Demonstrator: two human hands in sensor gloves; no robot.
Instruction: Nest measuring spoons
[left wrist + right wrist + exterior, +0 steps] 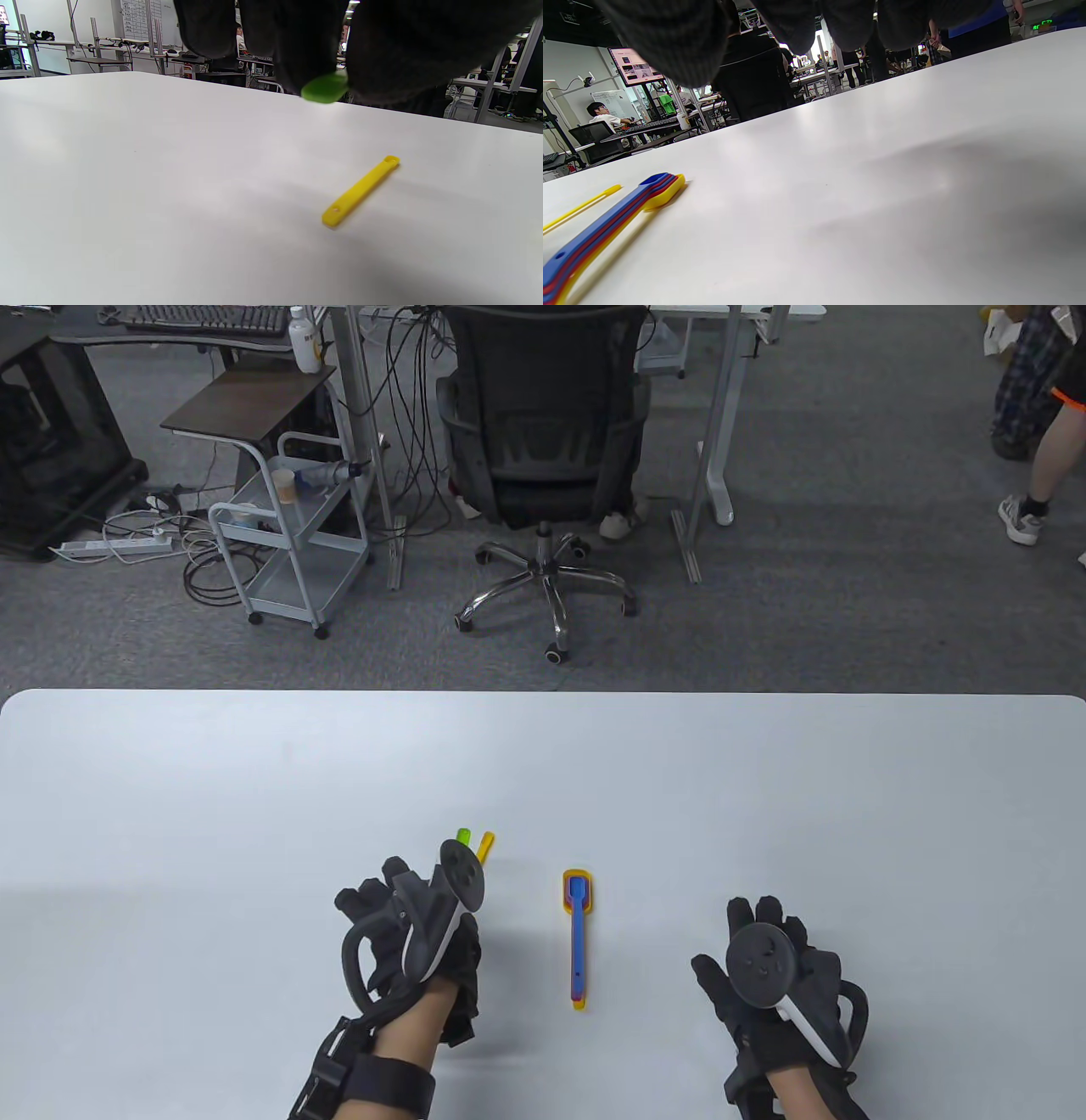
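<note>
A nested stack of measuring spoons (577, 937), blue on top of red and yellow, lies on the white table (212, 780) between my hands; it also shows in the right wrist view (606, 224). My left hand (416, 925) pinches a green spoon (324, 89) between its fingers and holds it above the table; the spoon's tip (464, 837) sticks out past the tracker. A slim yellow spoon (360, 190) lies flat on the table just beyond that hand, its tip (486, 842) showing. My right hand (768, 942) is palm down right of the stack, fingers spread, holding nothing.
The table's far edge (543, 694) runs across the middle of the table view. Beyond it, on the floor, stand an office chair (543, 458) and a small cart (288, 543). Bare tabletop lies on all sides of the spoons.
</note>
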